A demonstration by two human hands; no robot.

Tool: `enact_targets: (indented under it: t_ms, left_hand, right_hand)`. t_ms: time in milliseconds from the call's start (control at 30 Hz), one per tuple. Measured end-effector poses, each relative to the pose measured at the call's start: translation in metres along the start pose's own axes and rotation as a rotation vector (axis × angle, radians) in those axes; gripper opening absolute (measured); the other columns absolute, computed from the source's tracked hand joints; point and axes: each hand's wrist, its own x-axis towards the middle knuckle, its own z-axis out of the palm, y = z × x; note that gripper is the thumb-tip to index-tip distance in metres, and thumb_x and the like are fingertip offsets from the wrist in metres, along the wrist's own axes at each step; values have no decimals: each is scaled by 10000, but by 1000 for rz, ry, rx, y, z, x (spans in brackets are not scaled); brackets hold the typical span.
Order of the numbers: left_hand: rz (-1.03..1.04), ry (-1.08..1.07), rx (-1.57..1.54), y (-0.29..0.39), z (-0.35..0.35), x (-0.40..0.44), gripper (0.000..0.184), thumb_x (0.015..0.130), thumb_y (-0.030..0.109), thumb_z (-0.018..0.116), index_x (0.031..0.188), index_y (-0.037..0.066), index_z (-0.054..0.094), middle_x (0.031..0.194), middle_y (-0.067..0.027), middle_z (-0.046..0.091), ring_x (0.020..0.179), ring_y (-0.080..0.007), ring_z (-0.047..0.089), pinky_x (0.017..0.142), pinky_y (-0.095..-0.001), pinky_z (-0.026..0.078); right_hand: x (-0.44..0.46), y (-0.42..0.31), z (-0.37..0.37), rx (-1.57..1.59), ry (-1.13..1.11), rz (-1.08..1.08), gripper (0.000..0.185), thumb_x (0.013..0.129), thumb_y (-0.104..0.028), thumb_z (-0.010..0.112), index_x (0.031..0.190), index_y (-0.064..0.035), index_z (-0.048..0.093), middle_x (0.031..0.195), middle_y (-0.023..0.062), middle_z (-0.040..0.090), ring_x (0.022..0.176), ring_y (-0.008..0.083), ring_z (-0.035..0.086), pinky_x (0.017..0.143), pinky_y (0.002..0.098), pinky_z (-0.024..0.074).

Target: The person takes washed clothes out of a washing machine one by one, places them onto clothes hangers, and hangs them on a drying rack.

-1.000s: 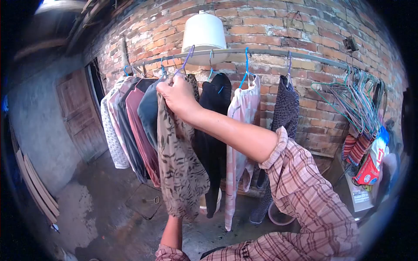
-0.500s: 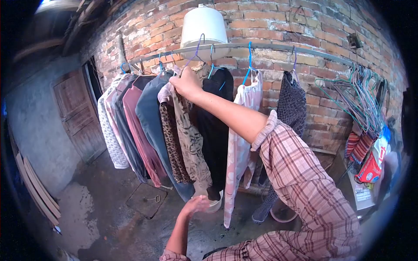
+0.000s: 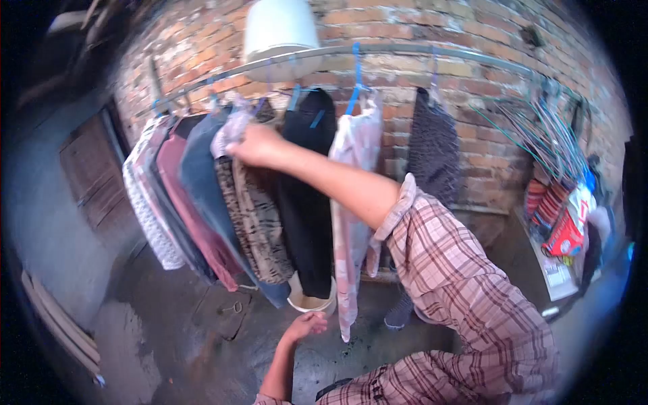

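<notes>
My right hand reaches across to the rail and is closed at the lilac top of a leopard-print garment. Motion blur smears the fingertips there. Right beside that garment hangs a beige one with a dark pattern, partly behind my wrist. My left hand is low, below a white bucket, fingers loosely curled and apart, holding nothing. Black trousers hang above the bucket. To their right is a pink-and-white garment, on a blue hanger.
A metal rail runs along the brick wall. Pink and blue-grey clothes hang left. A dark patterned garment hangs right, before many bare hangers. A white tub is behind the rail.
The view has shifted, so the clothes sit further left and higher. My right hand has come down from the purple hanger to the garment tops. More of the bucket shows beneath the clothes.
</notes>
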Motion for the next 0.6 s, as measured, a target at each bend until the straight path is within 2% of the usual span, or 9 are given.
enact_targets:
  t_ms: [33, 67, 100, 167, 200, 300, 367, 500, 600]
  left_hand:
    - [-15, -40, 44, -4, 10, 7, 406, 928, 319, 550, 1222, 42, 512, 1050, -111, 627, 910, -191, 631, 782, -296, 503]
    - [19, -111, 49, -7, 21, 9, 438, 935, 335, 535, 1253, 36, 490, 1073, -103, 619, 907, -182, 628, 783, -296, 503]
    - [9, -175, 111, -15, 32, 18, 446, 937, 339, 530, 1261, 35, 485, 1082, -100, 616, 906, -180, 627, 784, -296, 503]
    - [-12, -320, 236, -34, 63, 37, 462, 942, 347, 521, 1275, 31, 473, 1100, -94, 609, 906, -176, 624, 786, -296, 502]
    - [-68, -391, 294, -40, 84, 44, 478, 937, 351, 531, 1290, 36, 464, 1103, -84, 605, 903, -165, 619, 786, -292, 500]
    - [-181, -706, 478, -53, 147, 60, 499, 929, 363, 549, 1299, 40, 459, 1083, -68, 605, 899, -158, 616, 779, -284, 494]
    - [-227, -906, 566, -72, 187, 79, 462, 945, 348, 524, 1303, 63, 459, 1131, -75, 589, 911, -158, 612, 787, -287, 485]
    - [-203, -1084, 921, -38, 287, 70, 420, 941, 306, 537, 1251, 25, 505, 1050, -69, 603, 858, -143, 589, 772, -287, 483]
    - [-87, -1198, 1004, -56, 345, 94, 406, 929, 297, 547, 1220, 14, 526, 1006, -91, 628, 815, -153, 607, 772, -308, 491]
  right_hand:
    - [-31, -46, -42, -217, -127, 131, 380, 769, -363, 632, 854, 5, 672, 864, 234, 654, 914, 358, 635, 814, 430, 503]
    - [-58, -50, -52, -228, 64, -155, 372, 726, -320, 649, 750, 52, 652, 772, 259, 630, 819, 393, 633, 755, 458, 506]
    - [-72, -45, -46, -396, -10, -335, 311, 672, -277, 671, 686, 32, 642, 718, 228, 615, 725, 389, 618, 687, 462, 497]
    - [-144, -51, -64, -88, 171, -585, 247, 686, -245, 628, 608, -12, 631, 644, 182, 590, 685, 357, 604, 625, 450, 479]
    - [-181, -53, -81, -49, -28, -593, 232, 703, -219, 609, 601, -10, 616, 659, 177, 594, 684, 351, 610, 630, 459, 483]
    - [-281, -35, -113, 260, -605, -141, 194, 773, -181, 583, 790, 9, 616, 750, 188, 614, 736, 345, 617, 641, 456, 474]
    - [-358, 4, -125, 372, -727, 4, 221, 814, -178, 566, 921, 12, 602, 787, 209, 625, 761, 368, 614, 663, 461, 465]
    - [-557, 47, -169, 248, -181, 483, 293, 839, -289, 606, 947, -19, 575, 811, 191, 625, 756, 348, 618, 674, 433, 468]
    - [-699, 9, -239, -37, -151, 963, 328, 875, -316, 562, 1066, -50, 595, 971, 167, 639, 897, 344, 618, 771, 409, 481]
